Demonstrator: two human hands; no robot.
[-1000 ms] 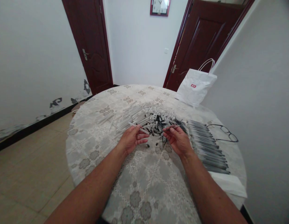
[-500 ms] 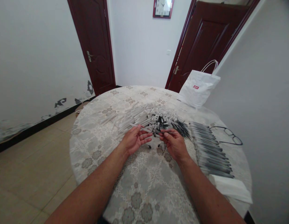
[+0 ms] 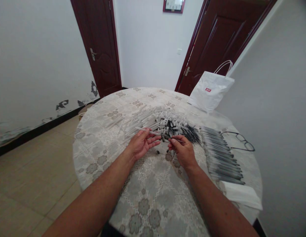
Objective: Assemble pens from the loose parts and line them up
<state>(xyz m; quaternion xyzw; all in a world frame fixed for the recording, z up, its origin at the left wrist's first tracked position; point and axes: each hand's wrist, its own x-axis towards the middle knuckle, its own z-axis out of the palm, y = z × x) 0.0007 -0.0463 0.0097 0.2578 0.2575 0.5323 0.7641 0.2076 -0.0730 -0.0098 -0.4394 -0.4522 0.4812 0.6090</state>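
Note:
My left hand pinches a slim white pen barrel between thumb and forefinger, its other fingers loosely spread. Its far end points up and left. Closed on a thin dark pen refill is my right hand. The refill lines up with the barrel's right end; how far it sits inside is too small to tell. Just beyond the hands lie a heap of white barrels, a pile of small white caps and a bunch of dark refills.
Pens with dark refills lie in a row at the right, beside eyeglasses and a white packet. A white paper bag stands at the back right of the round table. Small black pieces lie near the hands.
The head view has tipped slightly downward. Both hands keep their holds on barrel and refill; the refill now slants a little more, down toward the right hand.

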